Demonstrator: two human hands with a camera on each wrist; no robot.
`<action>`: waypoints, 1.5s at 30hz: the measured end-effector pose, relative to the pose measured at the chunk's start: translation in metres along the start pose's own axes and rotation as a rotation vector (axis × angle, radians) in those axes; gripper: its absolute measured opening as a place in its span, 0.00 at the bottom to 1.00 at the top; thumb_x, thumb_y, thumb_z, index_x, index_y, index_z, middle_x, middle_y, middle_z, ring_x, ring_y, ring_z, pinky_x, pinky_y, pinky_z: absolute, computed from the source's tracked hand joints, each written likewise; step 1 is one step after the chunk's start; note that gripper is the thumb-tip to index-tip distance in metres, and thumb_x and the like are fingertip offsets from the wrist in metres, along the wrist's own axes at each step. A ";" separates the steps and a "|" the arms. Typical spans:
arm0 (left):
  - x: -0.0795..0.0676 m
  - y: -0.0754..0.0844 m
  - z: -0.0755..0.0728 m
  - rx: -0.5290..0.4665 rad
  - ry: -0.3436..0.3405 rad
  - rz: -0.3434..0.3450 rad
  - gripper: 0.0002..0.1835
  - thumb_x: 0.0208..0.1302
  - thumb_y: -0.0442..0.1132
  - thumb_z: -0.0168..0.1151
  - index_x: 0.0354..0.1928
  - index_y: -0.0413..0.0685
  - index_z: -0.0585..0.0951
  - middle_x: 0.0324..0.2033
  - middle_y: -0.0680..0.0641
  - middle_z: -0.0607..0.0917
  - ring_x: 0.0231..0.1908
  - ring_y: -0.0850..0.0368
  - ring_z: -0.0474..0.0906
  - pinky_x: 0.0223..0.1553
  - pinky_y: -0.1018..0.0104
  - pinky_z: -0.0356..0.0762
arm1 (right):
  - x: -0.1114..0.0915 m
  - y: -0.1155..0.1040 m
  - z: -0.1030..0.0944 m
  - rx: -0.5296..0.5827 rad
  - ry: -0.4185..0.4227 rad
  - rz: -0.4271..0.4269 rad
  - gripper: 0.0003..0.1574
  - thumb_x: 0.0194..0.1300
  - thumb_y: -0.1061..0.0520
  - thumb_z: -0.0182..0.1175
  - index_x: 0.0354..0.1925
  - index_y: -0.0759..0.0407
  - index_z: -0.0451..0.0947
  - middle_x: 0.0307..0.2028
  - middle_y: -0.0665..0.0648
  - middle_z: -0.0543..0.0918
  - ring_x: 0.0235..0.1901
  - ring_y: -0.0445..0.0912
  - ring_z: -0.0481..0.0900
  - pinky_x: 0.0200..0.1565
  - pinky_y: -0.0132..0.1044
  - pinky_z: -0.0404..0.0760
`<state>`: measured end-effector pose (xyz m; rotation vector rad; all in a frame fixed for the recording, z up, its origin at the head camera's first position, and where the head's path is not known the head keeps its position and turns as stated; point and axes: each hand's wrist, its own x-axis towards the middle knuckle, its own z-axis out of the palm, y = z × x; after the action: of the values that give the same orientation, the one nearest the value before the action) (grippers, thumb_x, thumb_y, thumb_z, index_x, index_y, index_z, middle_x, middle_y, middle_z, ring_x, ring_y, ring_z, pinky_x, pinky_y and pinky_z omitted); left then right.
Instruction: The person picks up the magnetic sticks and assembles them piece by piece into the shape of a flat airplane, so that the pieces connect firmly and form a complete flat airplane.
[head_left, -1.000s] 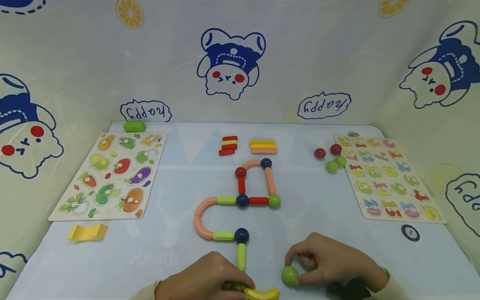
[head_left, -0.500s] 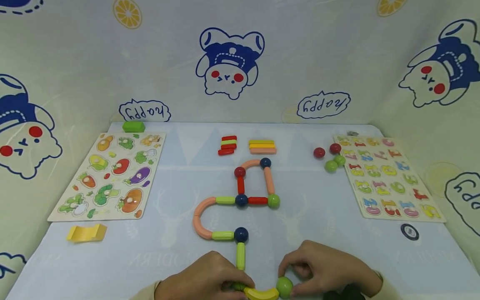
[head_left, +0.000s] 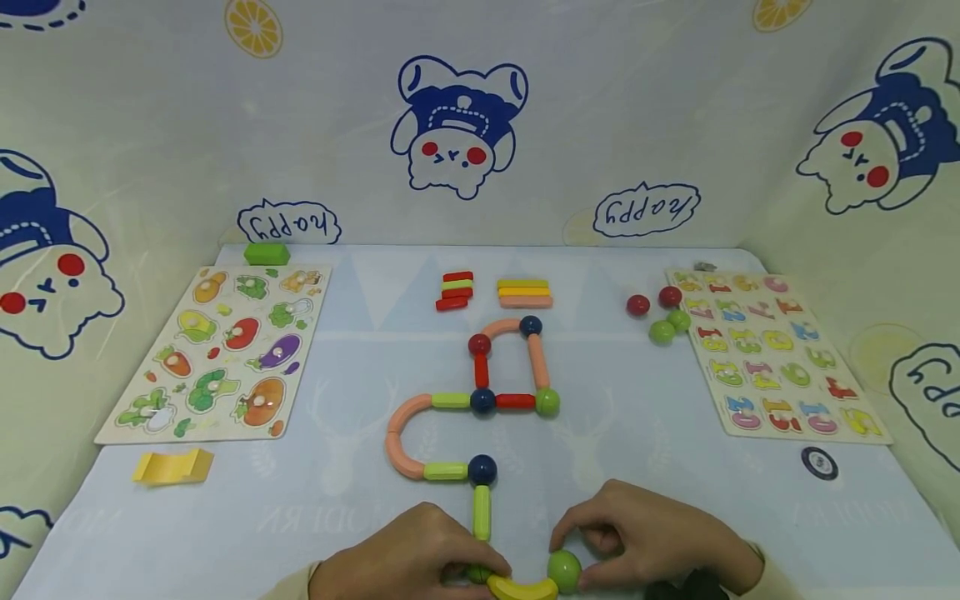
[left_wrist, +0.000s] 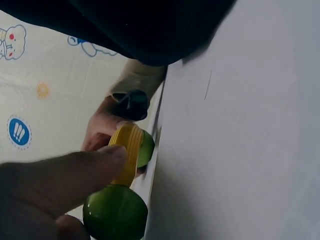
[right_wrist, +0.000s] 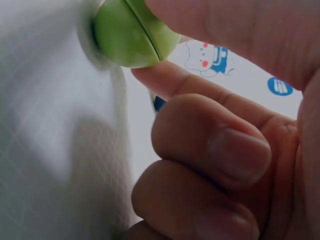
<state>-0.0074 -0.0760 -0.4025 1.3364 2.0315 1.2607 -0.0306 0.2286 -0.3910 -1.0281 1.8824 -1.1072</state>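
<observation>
At the table's near edge, my left hand [head_left: 416,557] grips the left end of a yellow curved rod [head_left: 522,588]. Its thumb lies along the rod in the left wrist view, right by a green ball [left_wrist: 116,212] joined to that end. From the right, my right hand [head_left: 652,537] pinches another green ball [head_left: 564,571] between thumb and index finger. This ball touches the rod's right end. A light green straight rod [head_left: 482,510] runs from the left hand up to a dark blue ball [head_left: 482,469]. The left fingers partly hide the first green ball.
Further up, the joined figure continues with a pink curved rod [head_left: 397,442] and a red rod [head_left: 516,402]. Loose rods [head_left: 524,292] and several loose balls [head_left: 662,332] lie behind. Puzzle boards [head_left: 217,350] [head_left: 776,358] flank the table, with a yellow block [head_left: 173,467] at left.
My right hand has moved left and down with the green ball, bringing it against the yellow rod's right end. The left hand has stayed in place.
</observation>
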 end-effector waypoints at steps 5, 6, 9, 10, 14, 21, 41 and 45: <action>-0.002 -0.001 -0.003 -0.047 -0.037 -0.034 0.15 0.65 0.46 0.58 0.53 0.61 0.79 0.35 0.70 0.81 0.27 0.82 0.72 0.29 0.79 0.75 | 0.000 0.000 -0.001 -0.010 0.010 -0.009 0.17 0.61 0.49 0.63 0.50 0.39 0.76 0.15 0.40 0.64 0.14 0.29 0.59 0.16 0.26 0.60; -0.002 -0.001 -0.004 -0.053 -0.042 -0.040 0.14 0.65 0.46 0.58 0.53 0.62 0.79 0.35 0.71 0.81 0.27 0.82 0.71 0.29 0.79 0.75 | 0.000 0.001 -0.001 -0.013 0.016 -0.005 0.17 0.60 0.49 0.63 0.49 0.39 0.76 0.15 0.40 0.63 0.14 0.29 0.59 0.16 0.26 0.60; -0.002 -0.003 -0.005 -0.063 -0.044 -0.046 0.14 0.65 0.45 0.58 0.53 0.63 0.79 0.33 0.70 0.80 0.25 0.81 0.70 0.26 0.78 0.74 | -0.001 0.002 -0.001 -0.014 0.028 0.006 0.17 0.60 0.49 0.64 0.48 0.39 0.77 0.15 0.39 0.63 0.14 0.29 0.59 0.17 0.25 0.60; -0.002 -0.003 -0.005 -0.064 -0.044 -0.046 0.14 0.66 0.45 0.58 0.52 0.63 0.79 0.32 0.70 0.80 0.25 0.81 0.70 0.26 0.78 0.74 | -0.001 0.002 -0.001 -0.011 0.029 0.011 0.17 0.59 0.49 0.65 0.48 0.39 0.77 0.15 0.38 0.63 0.14 0.29 0.59 0.17 0.25 0.60; -0.001 -0.004 -0.004 -0.073 -0.039 -0.047 0.13 0.66 0.45 0.57 0.51 0.62 0.80 0.29 0.70 0.80 0.23 0.82 0.69 0.24 0.78 0.74 | -0.001 0.002 -0.001 -0.004 0.028 0.018 0.16 0.58 0.49 0.65 0.47 0.39 0.78 0.16 0.38 0.63 0.15 0.29 0.59 0.17 0.25 0.60; -0.003 -0.005 -0.003 -0.073 -0.030 -0.054 0.12 0.66 0.45 0.57 0.50 0.62 0.80 0.29 0.70 0.80 0.22 0.82 0.69 0.23 0.78 0.74 | 0.001 0.002 -0.001 0.002 0.019 0.012 0.17 0.58 0.49 0.66 0.47 0.39 0.78 0.16 0.39 0.63 0.15 0.29 0.59 0.17 0.25 0.60; -0.002 -0.007 -0.003 -0.049 -0.040 0.021 0.13 0.65 0.45 0.58 0.51 0.59 0.80 0.34 0.69 0.81 0.22 0.83 0.69 0.21 0.80 0.72 | 0.037 0.029 -0.136 -0.332 0.672 0.230 0.17 0.63 0.43 0.59 0.47 0.48 0.81 0.17 0.53 0.71 0.19 0.47 0.69 0.20 0.35 0.67; -0.003 -0.006 -0.003 -0.089 -0.045 0.003 0.13 0.65 0.45 0.57 0.51 0.58 0.80 0.35 0.68 0.82 0.25 0.81 0.72 0.24 0.78 0.74 | 0.068 0.049 -0.167 -0.421 0.757 0.328 0.18 0.62 0.41 0.60 0.48 0.43 0.80 0.17 0.54 0.71 0.19 0.50 0.69 0.20 0.36 0.67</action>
<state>-0.0113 -0.0815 -0.4063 1.3154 1.9208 1.2950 -0.2169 0.2409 -0.3844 -0.4789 2.8569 -0.9952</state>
